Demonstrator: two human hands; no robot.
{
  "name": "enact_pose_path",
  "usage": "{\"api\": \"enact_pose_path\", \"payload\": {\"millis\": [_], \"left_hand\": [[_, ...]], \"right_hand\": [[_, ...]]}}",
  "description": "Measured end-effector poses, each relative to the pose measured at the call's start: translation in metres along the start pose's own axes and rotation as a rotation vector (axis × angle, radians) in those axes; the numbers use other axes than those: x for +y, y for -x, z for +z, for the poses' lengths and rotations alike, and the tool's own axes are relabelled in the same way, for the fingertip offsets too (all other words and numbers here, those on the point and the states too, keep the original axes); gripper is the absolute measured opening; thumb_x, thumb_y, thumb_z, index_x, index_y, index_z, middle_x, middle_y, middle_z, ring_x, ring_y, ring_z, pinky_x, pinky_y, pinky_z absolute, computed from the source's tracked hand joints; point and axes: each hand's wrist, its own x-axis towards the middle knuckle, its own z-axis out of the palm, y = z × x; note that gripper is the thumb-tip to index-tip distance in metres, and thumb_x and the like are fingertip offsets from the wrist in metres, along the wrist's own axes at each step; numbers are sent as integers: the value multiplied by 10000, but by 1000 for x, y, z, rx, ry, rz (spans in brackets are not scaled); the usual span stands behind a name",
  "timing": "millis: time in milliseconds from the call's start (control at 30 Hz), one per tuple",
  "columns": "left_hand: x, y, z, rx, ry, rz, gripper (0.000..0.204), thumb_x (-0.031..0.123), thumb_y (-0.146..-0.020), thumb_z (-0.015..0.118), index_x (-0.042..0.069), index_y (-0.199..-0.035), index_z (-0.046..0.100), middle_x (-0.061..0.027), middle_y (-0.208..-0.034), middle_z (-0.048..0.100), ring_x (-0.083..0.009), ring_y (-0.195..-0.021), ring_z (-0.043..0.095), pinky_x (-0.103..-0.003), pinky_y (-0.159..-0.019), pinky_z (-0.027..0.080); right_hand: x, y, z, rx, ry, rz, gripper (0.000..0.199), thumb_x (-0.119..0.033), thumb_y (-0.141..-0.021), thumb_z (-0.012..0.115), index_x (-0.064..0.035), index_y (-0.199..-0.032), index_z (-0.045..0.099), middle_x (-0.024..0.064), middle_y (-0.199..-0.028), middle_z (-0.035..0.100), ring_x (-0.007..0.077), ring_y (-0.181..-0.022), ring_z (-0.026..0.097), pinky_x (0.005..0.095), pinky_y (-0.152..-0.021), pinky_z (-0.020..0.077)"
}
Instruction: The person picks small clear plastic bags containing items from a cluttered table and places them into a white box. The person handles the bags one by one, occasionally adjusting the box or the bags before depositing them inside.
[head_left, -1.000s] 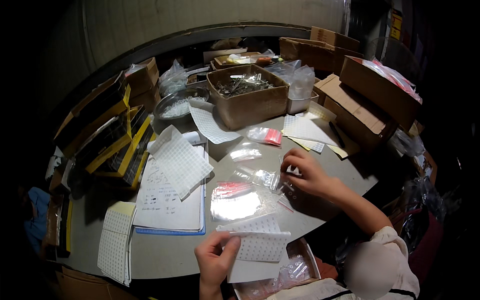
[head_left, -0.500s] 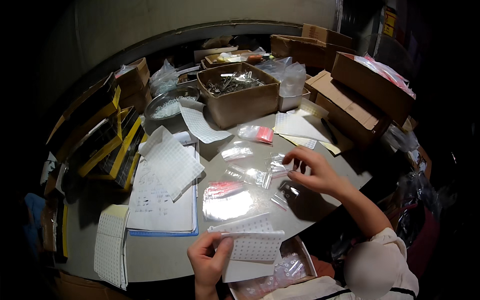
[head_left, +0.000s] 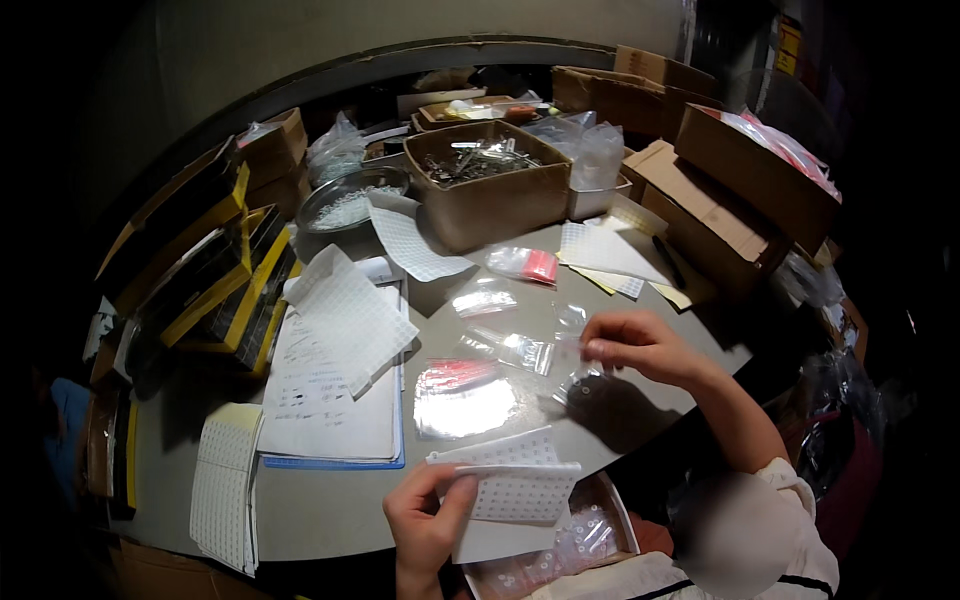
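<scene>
In my left hand (head_left: pixel 430 515) is a folded sheet of small white labels (head_left: pixel 515 495), gripped between thumb and fingers at its left edge. Over the right part of the table, my right hand (head_left: pixel 640 345) pinches a small clear zip bag (head_left: pixel 574 378) by its edge; the fingertips partly hide it. More small clear bags (head_left: pixel 515 348) lie to the left of that hand. Nearer me sits a stack of clear bags with red tops (head_left: pixel 455 375), glaring under the light. Below the label sheet, an open box (head_left: pixel 628 520) holds several bags with small white rings.
A clipboard with written paper (head_left: pixel 330 425) lies left, a loose label sheet (head_left: pixel 350 315) over it. Farther back stand a carton of metal parts (head_left: pixel 490 205) and a round bowl (head_left: pixel 312 222) of small clear pieces. Black-yellow boxes (head_left: pixel 225 290) crowd the left, cardboard boxes (head_left: pixel 750 170) the right.
My right hand has come down and closed its fingers on a small clear bag, which has shifted up from the table. My left hand keeps its hold on the label sheet.
</scene>
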Motion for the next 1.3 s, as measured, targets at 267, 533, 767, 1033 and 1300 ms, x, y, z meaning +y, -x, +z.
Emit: {"api": "enact_pose_path", "payload": {"millis": [267, 533, 767, 1033, 1300], "left_hand": [[0, -1, 1, -6, 56, -11, 130, -21, -914, 738, -78, -1031, 747, -60, -967, 712, -113, -862, 644, -246, -755, 489], [3, 0, 1, 40, 67, -8, 129, -16, -912, 742, -83, -1022, 744, -55, -958, 714, -107, -857, 641, -244, -767, 487], [2, 0, 1, 46, 85, -17, 134, -14, -906, 748, -81, -1023, 747, -58, -953, 718, -106, -845, 643, -246, -762, 489], [5, 1, 2, 45, 59, -10, 126, -23, -897, 752, -74, -1013, 754, -47, -914, 702, -99, -822, 636, -239, -729, 478], [3, 1, 1, 67, 102, -2, 133, -25, -889, 741, -65, -1015, 755, -50, -903, 717, -99, -801, 630, -235, -741, 473]], "right_hand": [[20, 7, 5, 32, 523, -147, 211, -204, -1027, 677, -40, -1160, 668, 115, -1129, 644, 260, -980, 670, 351, -830, 544], [22, 10, 34, 55, 381, -221, 347, 28, -864, 668, -39, -1199, 606, 99, -1151, 612, 217, -936, 668, 336, -798, 554], [25, 14, 59, 131, 773, -468, 337, 31, -845, 654, -3, -1176, 601, 167, -1191, 616, 349, -963, 681, 431, -822, 571], [23, 16, 65, 177, 987, -307, 363, -72, -904, 674, 4, -1250, 598, 199, -1277, 599, 392, -1086, 643, 448, -948, 543], [14, -1, 5, 45, 746, -206, 738, 23, -749, 726, -69, -1451, 518, 184, -1470, 497, 397, -1283, 507, 481, -1121, 421]]}}
